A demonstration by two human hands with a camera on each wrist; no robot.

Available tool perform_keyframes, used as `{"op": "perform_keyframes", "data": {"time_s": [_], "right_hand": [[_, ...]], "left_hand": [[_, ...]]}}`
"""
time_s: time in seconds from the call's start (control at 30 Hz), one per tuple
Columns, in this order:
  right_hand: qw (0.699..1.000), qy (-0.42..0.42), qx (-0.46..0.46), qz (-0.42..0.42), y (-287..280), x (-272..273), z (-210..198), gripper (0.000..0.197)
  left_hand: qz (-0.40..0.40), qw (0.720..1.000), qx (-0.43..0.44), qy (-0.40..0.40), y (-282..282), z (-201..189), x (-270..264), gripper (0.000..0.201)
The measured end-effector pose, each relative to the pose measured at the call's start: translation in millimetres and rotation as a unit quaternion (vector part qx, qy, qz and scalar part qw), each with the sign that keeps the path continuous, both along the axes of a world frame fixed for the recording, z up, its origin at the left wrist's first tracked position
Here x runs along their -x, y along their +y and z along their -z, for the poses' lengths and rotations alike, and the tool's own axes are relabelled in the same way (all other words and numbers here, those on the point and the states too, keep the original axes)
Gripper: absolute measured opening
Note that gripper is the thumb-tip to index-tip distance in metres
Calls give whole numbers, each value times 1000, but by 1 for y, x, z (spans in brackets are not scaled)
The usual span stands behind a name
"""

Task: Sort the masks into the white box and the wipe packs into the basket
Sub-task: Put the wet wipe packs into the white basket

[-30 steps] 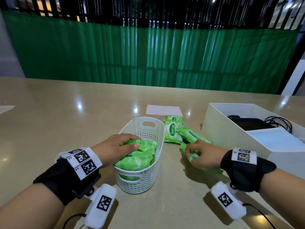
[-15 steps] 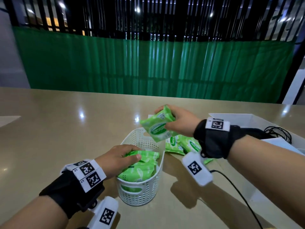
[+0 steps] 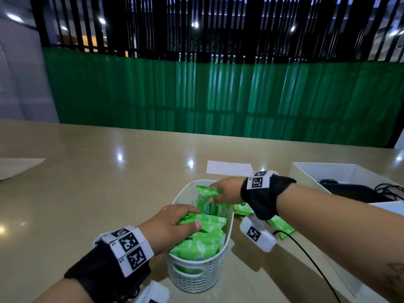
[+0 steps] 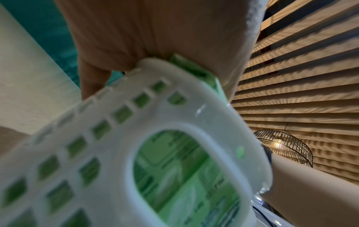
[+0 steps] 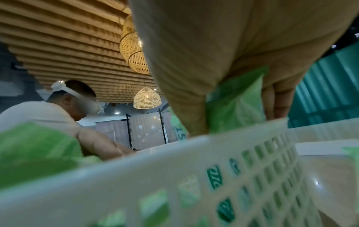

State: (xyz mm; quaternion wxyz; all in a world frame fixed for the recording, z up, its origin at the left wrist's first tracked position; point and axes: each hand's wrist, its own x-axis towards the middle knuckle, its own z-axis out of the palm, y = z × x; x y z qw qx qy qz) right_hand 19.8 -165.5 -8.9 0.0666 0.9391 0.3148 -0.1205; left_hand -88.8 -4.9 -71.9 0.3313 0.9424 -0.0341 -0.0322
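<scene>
A white slotted basket (image 3: 197,278) stands on the table before me, filled with green wipe packs (image 3: 199,243). My left hand (image 3: 175,226) lies on the packs inside the basket, thumb and fingers curled round the top pack (image 3: 209,221). My right hand (image 3: 225,192) pinches another green wipe pack (image 3: 209,204) and holds it upright in the basket's far end. The right wrist view shows that pack (image 5: 235,106) between thumb and fingers above the basket rim (image 5: 155,162). To the right stands the white box (image 3: 328,173) with black masks (image 3: 349,192) inside.
More green wipe packs (image 3: 282,226) lie on the table between basket and box, partly hidden under my right wrist. A white sheet of paper (image 3: 229,167) lies behind the basket. A black cable (image 3: 306,261) runs from my right wrist camera. A green curtain backs the table.
My right hand picked a wipe pack off the table, carried it left and up, and has now lowered it into the basket's far end. The left hand stayed on the packs in the basket.
</scene>
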Motion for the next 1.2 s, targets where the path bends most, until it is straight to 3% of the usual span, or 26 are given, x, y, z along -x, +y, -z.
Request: {"op": "perform_keyframes", "data": {"time_s": [0.1, 0.3, 0.5, 0.67, 0.73, 0.83, 0.93, 1.03, 1.1, 1.2], "right_hand": [[999, 18, 32, -4, 5, 3, 7, 62], [997, 73, -11, 26, 3, 4, 6, 66], [991, 98, -72, 51, -1, 8, 11, 68], [967, 141, -172, 128, -8, 9, 14, 61], [963, 141, -181, 140, -11, 10, 13, 47], [941, 151, -247, 173, -15, 8, 17, 34], [923, 192, -310, 127, -29, 3, 14, 28], [905, 111, -389, 131, -55, -7, 7, 25], [915, 47, -366, 162, -76, -16, 5, 26], [967, 32, -147, 206, -100, -24, 11, 38]], "left_hand": [[-11, 1000, -1, 7, -1, 1, -1, 50], [-18, 998, 62, -10, -3, 0, 2, 97], [-20, 996, 83, -25, -6, -3, 5, 89], [-7, 999, -51, 12, -16, -16, 1, 89], [11, 990, -139, 0, -25, -26, 0, 79], [62, 980, -185, -24, -29, -36, -7, 64], [56, 991, -118, 36, -22, -34, -15, 63], [46, 996, -21, 67, -10, -28, -18, 61], [43, 996, 21, 71, -4, -23, -19, 58], [48, 997, 13, 55, -2, -17, -19, 55]]}}
